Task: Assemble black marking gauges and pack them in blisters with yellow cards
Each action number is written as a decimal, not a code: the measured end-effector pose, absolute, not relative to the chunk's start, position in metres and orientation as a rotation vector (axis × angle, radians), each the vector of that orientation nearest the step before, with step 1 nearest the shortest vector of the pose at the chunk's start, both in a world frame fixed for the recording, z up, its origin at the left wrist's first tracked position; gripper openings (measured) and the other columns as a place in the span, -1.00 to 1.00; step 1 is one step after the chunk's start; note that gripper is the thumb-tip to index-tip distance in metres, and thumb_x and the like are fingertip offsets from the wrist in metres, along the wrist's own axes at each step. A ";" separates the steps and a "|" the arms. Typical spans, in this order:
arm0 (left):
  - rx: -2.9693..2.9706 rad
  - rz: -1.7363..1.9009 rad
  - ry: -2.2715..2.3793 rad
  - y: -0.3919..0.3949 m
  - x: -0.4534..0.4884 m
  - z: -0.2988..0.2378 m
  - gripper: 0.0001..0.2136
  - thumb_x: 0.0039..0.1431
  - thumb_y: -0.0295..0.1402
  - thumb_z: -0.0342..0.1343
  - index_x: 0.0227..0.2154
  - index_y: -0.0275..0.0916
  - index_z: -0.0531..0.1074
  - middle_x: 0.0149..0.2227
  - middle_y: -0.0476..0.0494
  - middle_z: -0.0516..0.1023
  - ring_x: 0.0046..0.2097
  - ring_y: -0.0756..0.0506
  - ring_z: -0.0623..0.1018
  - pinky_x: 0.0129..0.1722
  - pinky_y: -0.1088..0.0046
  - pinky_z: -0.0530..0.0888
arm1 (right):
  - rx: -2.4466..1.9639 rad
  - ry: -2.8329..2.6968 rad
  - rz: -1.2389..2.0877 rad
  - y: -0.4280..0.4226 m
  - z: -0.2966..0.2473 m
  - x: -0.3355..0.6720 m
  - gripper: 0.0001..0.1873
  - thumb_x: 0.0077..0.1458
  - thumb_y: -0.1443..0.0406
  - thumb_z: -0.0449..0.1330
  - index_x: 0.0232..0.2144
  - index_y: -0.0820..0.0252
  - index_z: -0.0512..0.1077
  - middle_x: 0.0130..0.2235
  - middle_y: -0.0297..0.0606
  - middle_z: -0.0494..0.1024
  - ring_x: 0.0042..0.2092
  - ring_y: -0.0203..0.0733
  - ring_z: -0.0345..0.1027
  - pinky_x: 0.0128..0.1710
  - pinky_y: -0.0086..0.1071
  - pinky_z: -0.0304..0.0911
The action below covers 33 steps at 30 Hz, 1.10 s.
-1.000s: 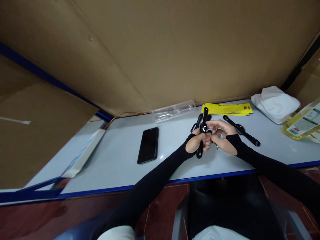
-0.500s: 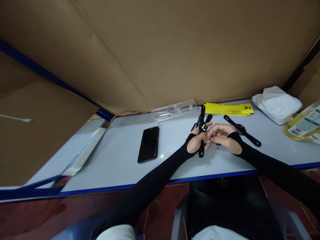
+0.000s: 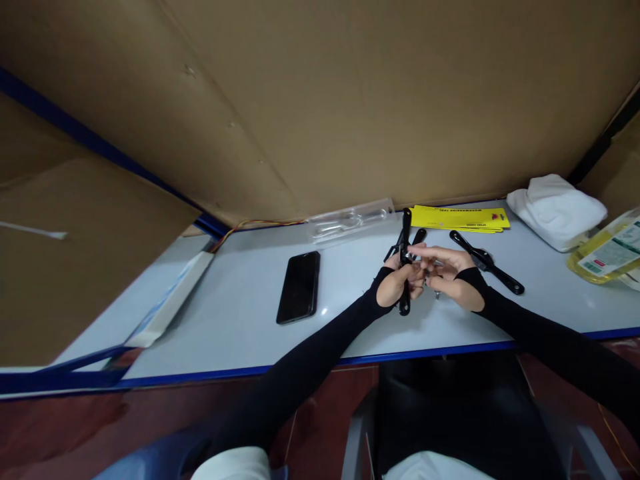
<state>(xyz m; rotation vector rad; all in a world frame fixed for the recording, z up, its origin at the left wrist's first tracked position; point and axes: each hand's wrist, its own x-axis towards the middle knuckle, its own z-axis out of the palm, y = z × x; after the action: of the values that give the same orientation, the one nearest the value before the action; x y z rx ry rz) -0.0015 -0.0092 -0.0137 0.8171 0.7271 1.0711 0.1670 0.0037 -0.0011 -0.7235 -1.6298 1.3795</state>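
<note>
My left hand (image 3: 400,283) is closed around a black spokeshave (image 3: 406,230), which stands roughly upright across the palm with its handles pointing away and toward me. My right hand (image 3: 453,270) meets it from the right, fingers bent and index finger stretched to the tool's middle. Small shiny metal (image 3: 438,293) shows under the right fingers; its shape is too small to make out. Another black spokeshave (image 3: 485,260) lies on the table, right of my right hand. Behind my left hand, another black handle (image 3: 419,236) is partly hidden.
Yellow printed cards (image 3: 457,217) and a clear plastic blister pack (image 3: 350,221) lie along the cardboard wall. A black phone (image 3: 299,287) rests left of my hands. To the right are a white cloth bundle (image 3: 557,210) and a bottle of yellow liquid (image 3: 607,250).
My right index finger has straightened and reaches onto the middle of the spokeshave. My left hand keeps its hold, and the view has shifted slightly.
</note>
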 end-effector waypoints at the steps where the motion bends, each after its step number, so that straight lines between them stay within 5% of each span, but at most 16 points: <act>1: 0.812 1.069 0.734 -0.009 -0.001 -0.014 -0.29 -0.04 -0.29 0.43 0.19 -0.30 0.34 -0.59 0.22 0.18 -0.62 0.10 0.13 -0.64 0.59 0.12 | -0.690 -1.629 1.400 0.004 -0.001 0.168 -0.73 -0.03 0.35 0.33 -0.21 0.10 0.69 -0.25 -0.26 0.49 -0.26 -0.23 0.35 -0.23 -0.26 0.36; 7: 0.827 1.081 0.721 -0.009 -0.002 -0.015 -0.30 -0.04 -0.30 0.39 0.19 -0.31 0.34 -0.59 0.23 0.17 -0.63 0.10 0.11 -0.65 0.58 0.13 | -0.748 -1.562 1.371 0.003 -0.003 0.166 -0.58 -0.06 0.36 0.38 -0.08 0.08 0.65 -0.21 -0.28 0.48 -0.24 -0.24 0.32 -0.18 -0.25 0.39; 10: 0.827 1.066 0.728 -0.009 -0.002 -0.014 -0.27 -0.06 -0.34 0.39 0.23 -0.30 0.34 -0.59 0.22 0.19 -0.62 0.10 0.12 -0.64 0.57 0.15 | -0.685 -1.612 1.391 0.003 -0.005 0.167 -0.97 0.00 0.32 0.38 -0.42 0.14 0.64 -0.26 -0.26 0.45 -0.27 -0.24 0.33 -0.21 -0.25 0.40; 12: 0.818 1.055 0.722 -0.009 -0.001 -0.014 -0.27 -0.05 -0.34 0.39 0.24 -0.29 0.33 -0.59 0.23 0.17 -0.61 0.10 0.12 -0.63 0.58 0.13 | -0.692 -1.592 1.333 0.004 -0.006 0.168 -0.85 0.02 0.31 0.38 -0.56 0.15 0.56 -0.30 -0.25 0.43 -0.27 -0.22 0.33 -0.24 -0.27 0.38; 14: 0.819 1.054 0.711 -0.008 -0.001 -0.016 -0.31 -0.02 -0.31 0.38 0.22 -0.28 0.34 -0.59 0.23 0.14 -0.61 0.10 0.11 -0.63 0.60 0.09 | -0.728 -1.553 1.278 0.005 -0.006 0.168 -0.96 -0.03 0.34 0.38 -0.44 0.13 0.60 -0.29 -0.26 0.46 -0.27 -0.22 0.31 -0.27 -0.30 0.35; 17: 0.834 1.066 0.712 -0.007 -0.001 -0.018 -0.36 0.00 -0.30 0.37 0.18 -0.28 0.37 -0.59 0.22 0.14 -0.62 0.10 0.11 -0.63 0.58 0.10 | -0.737 -1.554 1.346 0.004 -0.005 0.167 -0.62 -0.07 0.38 0.39 -0.13 0.07 0.62 -0.22 -0.28 0.49 -0.27 -0.25 0.28 -0.27 -0.31 0.34; 20: 0.822 1.075 0.713 -0.007 -0.001 -0.018 -0.34 -0.05 -0.34 0.38 0.17 -0.28 0.37 -0.59 0.22 0.16 -0.62 0.10 0.12 -0.62 0.57 0.12 | -0.666 -1.612 1.443 0.003 -0.005 0.167 -0.93 0.00 0.32 0.39 -0.38 0.14 0.60 -0.26 -0.27 0.46 -0.30 -0.25 0.31 -0.24 -0.27 0.37; 22: 0.813 1.068 0.708 -0.007 -0.001 -0.017 -0.36 -0.05 -0.36 0.38 0.14 -0.28 0.38 -0.59 0.23 0.16 -0.62 0.11 0.11 -0.62 0.57 0.10 | -0.666 -1.587 1.392 0.003 -0.006 0.167 -0.89 0.00 0.30 0.39 -0.50 0.14 0.54 -0.29 -0.28 0.42 -0.31 -0.25 0.30 -0.26 -0.27 0.36; 26: 0.815 1.077 0.721 -0.007 -0.001 -0.017 -0.44 -0.04 -0.33 0.38 0.06 -0.30 0.41 -0.59 0.22 0.16 -0.62 0.10 0.12 -0.63 0.56 0.09 | -0.724 -1.566 1.378 0.005 -0.007 0.168 -0.74 -0.08 0.37 0.40 -0.25 0.08 0.63 -0.24 -0.30 0.44 -0.30 -0.27 0.24 -0.29 -0.31 0.33; 30: 0.787 1.109 0.762 -0.008 -0.001 -0.014 -0.29 -0.09 -0.37 0.38 0.20 -0.31 0.34 -0.57 0.22 0.20 -0.62 0.10 0.14 -0.62 0.56 0.11 | -0.654 -1.584 1.454 0.005 -0.004 0.168 -0.96 -0.03 0.30 0.37 -0.47 0.14 0.59 -0.26 -0.24 0.46 -0.28 -0.21 0.33 -0.27 -0.24 0.37; 33: 0.792 1.110 0.740 -0.008 0.000 -0.012 -0.26 -0.08 -0.35 0.37 0.22 -0.30 0.32 -0.59 0.24 0.17 -0.63 0.10 0.12 -0.62 0.58 0.08 | -0.763 -1.530 1.362 0.002 -0.003 0.166 -0.79 -0.08 0.31 0.41 -0.29 0.10 0.62 -0.23 -0.26 0.48 -0.26 -0.21 0.32 -0.25 -0.24 0.38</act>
<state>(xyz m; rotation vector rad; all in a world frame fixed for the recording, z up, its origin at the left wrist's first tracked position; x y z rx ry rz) -0.0002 -0.0083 -0.0121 0.7919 0.7396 1.1096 0.1660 0.0022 -0.0027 -0.7633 -1.5298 1.3621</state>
